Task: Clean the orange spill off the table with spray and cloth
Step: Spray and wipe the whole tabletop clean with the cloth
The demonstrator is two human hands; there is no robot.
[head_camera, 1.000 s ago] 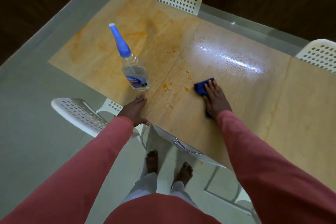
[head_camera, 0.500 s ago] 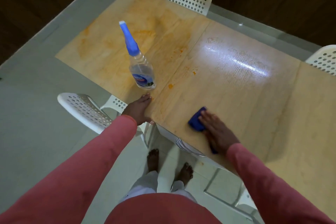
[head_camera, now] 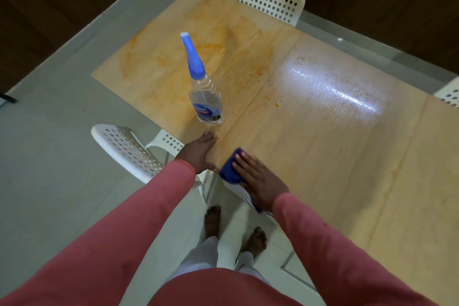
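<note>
Nearest the body, the right hand [head_camera: 258, 181] lies flat with fingers spread, pressing a blue cloth [head_camera: 229, 169] onto the wooden table [head_camera: 347, 156] right at its near edge; part of the cloth hangs over the lip. Just beside it, the left hand [head_camera: 198, 154] rests open on the table edge, palm down and grasping nothing, apparently as a brace. This looks like the wiping step, with the cloth at the near end of a stroke.

A little farther in, the spray bottle [head_camera: 205, 92] stands upright and untouched, close to the left hand's fingertips. Its body is clear with a tall blue nozzle, and it carries a blue label with white lettering and a red band; the wording is too blurred to read with any confidence.

Beyond that, small orange flecks [head_camera: 276, 105] sit near the seam between panels, and a broad orange smear [head_camera: 173, 57] covers the far left panel. 2 white perforated chairs stand at the near and far sides.

The next move probably calls for carrying the cloth out to those flecks, then spraying the large smear before wiping it.
</note>
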